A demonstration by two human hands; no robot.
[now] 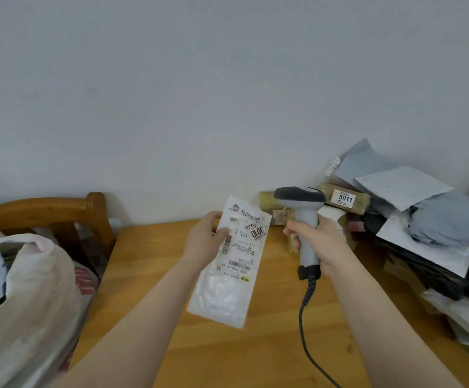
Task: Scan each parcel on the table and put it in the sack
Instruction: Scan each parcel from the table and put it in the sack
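My left hand grips a flat white plastic parcel by its left edge, holding it above the wooden table. Its shipping label with barcodes and a "3010" sticker faces me. My right hand grips the handle of a grey barcode scanner, whose dark head sits just right of the parcel's top. A coiled black cable hangs from the scanner down across the table. The white sack stands open at the left, with a pale blue parcel showing inside.
A heap of parcels in grey, white and black bags fills the table's right side. A brown box labelled "5011" lies at the back by the wall. A wooden chair back rises behind the sack.
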